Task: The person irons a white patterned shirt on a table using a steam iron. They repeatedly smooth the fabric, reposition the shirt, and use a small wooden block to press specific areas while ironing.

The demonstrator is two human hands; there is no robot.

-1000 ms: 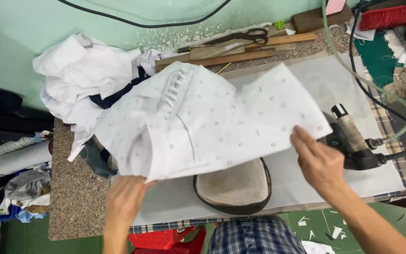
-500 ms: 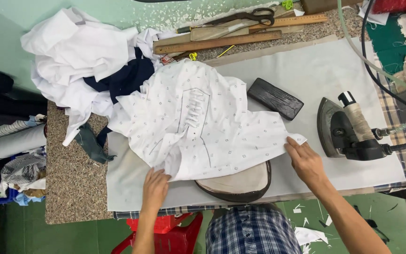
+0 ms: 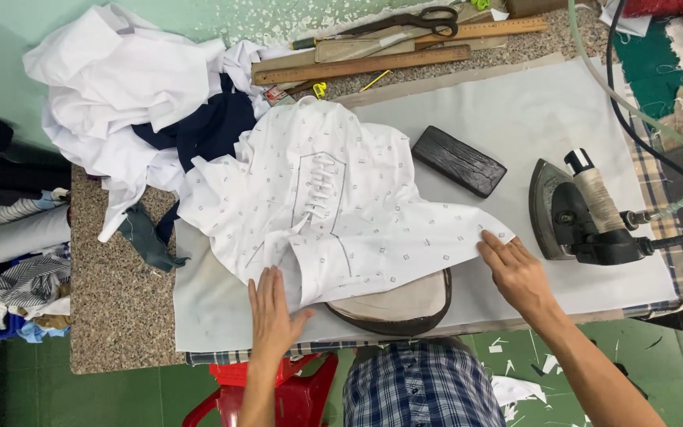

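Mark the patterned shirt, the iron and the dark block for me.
patterned shirt (image 3: 333, 205): head view, on the stitched panel at its middle.
iron (image 3: 575, 209): head view, on the dark body beside the handle.
dark block (image 3: 458, 160): head view, on its top face.

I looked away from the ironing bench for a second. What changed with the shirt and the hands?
The white dotted shirt, held up a second ago, now lies spread on the pressing pad, uncovering the dark block. The left hand presses its near edge; the right hand pins its right corner. Iron, scissors and rulers stayed put.
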